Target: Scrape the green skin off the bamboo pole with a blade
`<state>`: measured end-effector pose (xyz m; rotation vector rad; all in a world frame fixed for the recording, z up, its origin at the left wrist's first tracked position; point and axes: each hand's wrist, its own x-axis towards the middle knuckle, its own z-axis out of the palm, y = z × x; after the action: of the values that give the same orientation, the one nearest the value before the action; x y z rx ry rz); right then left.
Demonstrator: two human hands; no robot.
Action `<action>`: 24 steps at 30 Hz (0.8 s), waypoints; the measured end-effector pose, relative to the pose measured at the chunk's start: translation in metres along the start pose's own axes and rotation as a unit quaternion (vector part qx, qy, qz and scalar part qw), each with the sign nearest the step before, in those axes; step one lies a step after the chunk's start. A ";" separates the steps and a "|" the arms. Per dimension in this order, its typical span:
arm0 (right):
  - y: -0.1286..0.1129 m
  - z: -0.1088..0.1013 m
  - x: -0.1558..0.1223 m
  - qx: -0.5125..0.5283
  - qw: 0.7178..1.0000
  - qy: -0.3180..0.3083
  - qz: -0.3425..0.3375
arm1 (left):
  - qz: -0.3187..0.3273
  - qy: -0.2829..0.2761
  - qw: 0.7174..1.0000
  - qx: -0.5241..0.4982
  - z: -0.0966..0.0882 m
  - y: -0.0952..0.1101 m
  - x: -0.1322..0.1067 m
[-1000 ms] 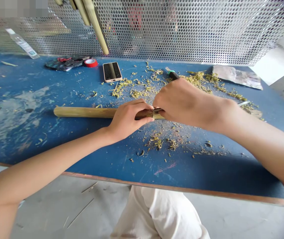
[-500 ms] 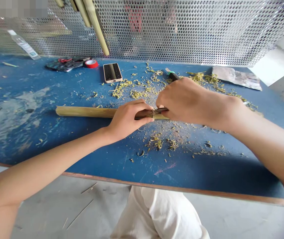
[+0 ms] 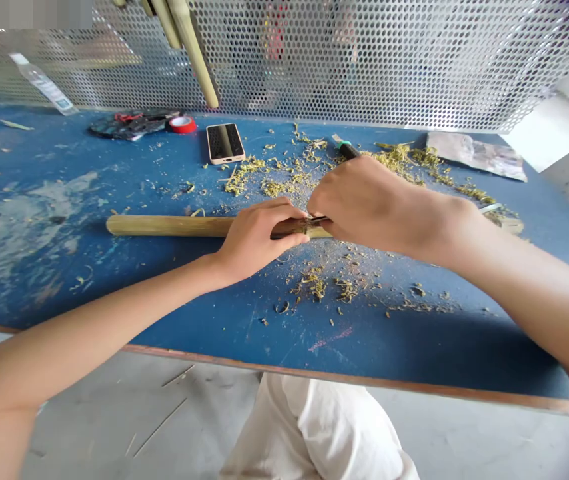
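Observation:
A long bamboo pole (image 3: 174, 226) lies crosswise on the blue workbench (image 3: 179, 313). My left hand (image 3: 262, 237) is closed around its middle, thumb on the near side and fingers over the top, beside a dark node. In my right hand (image 3: 354, 200), closed in a fist, is a thin dark-bladed tool (image 3: 320, 219). Its blade touches the pole at the node, just right of my left fingers; the handle is hidden in the fist. Behind that fist, a tool with a black handle and green collar (image 3: 347, 148) shows in part.
Curled bamboo shavings (image 3: 284, 180) and dust lie around the pole. Farther back are a phone (image 3: 225, 143), a roll of red tape (image 3: 182, 125), a dark crumpled item (image 3: 132, 125) and a grey packet (image 3: 477, 155). A perforated metal screen (image 3: 364, 67) borders the bench; bamboo poles (image 3: 194, 57) lean there.
My right hand and the blade have shifted slightly left along the node. The pole's left end sits a little farther left. My left hand keeps its hold.

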<state>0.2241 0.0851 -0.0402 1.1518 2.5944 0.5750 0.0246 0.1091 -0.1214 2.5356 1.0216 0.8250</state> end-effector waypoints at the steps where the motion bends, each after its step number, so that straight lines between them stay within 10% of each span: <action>1: 0.000 0.002 0.001 -0.002 1.000 0.005 -0.002 | -0.001 0.000 1.000 -0.001 0.000 0.000 0.000; 24: -0.002 0.008 -0.002 -0.012 0.998 0.061 -0.018 | -0.003 -0.010 1.000 0.012 -0.002 0.001 0.001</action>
<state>0.2269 0.0844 -0.0482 1.0936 2.6966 0.6875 0.0241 0.1088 -0.1188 2.5533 1.0385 0.7893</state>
